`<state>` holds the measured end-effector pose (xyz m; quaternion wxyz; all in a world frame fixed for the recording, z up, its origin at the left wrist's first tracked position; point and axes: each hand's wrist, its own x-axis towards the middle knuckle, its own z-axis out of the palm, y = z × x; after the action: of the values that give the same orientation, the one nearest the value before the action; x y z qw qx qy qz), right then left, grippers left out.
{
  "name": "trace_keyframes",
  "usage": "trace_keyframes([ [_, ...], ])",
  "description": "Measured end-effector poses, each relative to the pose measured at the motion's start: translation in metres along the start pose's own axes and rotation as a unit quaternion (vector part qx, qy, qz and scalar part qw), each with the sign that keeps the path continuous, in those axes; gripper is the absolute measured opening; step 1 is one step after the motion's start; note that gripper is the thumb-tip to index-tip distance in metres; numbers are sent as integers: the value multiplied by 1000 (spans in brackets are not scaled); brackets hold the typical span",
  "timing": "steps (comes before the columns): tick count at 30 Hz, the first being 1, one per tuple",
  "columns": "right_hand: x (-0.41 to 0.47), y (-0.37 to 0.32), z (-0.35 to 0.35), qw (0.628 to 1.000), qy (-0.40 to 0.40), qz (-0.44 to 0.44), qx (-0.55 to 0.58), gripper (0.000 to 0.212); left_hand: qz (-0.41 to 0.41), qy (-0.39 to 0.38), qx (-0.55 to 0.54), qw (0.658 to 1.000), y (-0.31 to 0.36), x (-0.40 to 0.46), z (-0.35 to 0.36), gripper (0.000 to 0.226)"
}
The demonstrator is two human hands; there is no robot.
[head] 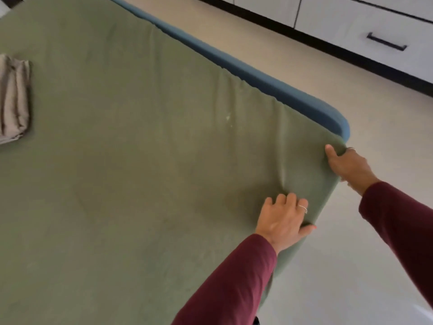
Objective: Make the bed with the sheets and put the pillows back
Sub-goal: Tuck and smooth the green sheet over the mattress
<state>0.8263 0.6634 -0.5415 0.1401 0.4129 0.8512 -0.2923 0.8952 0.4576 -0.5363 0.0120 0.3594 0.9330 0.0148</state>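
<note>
Head view, sheet: green sheet point(140, 160) spread over the bed.
Left hand point(284, 219): curled, grip bunching sheet near the corner.
Right hand point(346, 164): grip holds sheet corner beside blue bed frame point(269, 80).
Folded cloth point(14, 97): on sheet, far left.

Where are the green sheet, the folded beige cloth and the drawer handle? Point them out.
green sheet point(140, 160): head view, flat middle.
folded beige cloth point(14, 99): head view, top fold.
drawer handle point(386, 42): head view, bar's middle.

Home bedroom, bed point(269, 83) under green sheet point(140, 160), probably wardrobe drawers point(363, 26) along pale floor point(304, 66)
</note>
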Motion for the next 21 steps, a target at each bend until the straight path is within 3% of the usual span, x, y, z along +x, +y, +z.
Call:
trace_keyframes([
  [4, 29, -7, -11, 997, -51, -49, -31, 73, 30, 16, -31, 999, 7, 26, 3, 59],
  [6, 39, -11, -21, 991, -104, -71, -45, 72, -10, -6, -31, 999, 18, 46, 4, 80],
  [10, 47, -13, -40, 970, -223, -94, -30, 73, -132, -25, -95, 986, 47, 92, 7, 101],
  [12, 54, -14, -45, 961, -244, -123, -37, 73, -177, 4, -108, 978, 60, 111, 13, 97],
  [15, 70, -15, -51, 946, -224, -227, -55, 53, -236, 45, -80, 967, 81, 129, 24, 78],
  [18, 86, -3, -58, 928, -257, -263, -54, 46, -288, 87, -66, 951, 106, 143, 35, 61],
  [21, 109, 31, -60, 888, -303, -309, -158, 50, -326, 103, -34, 939, 112, 157, 40, 59],
])
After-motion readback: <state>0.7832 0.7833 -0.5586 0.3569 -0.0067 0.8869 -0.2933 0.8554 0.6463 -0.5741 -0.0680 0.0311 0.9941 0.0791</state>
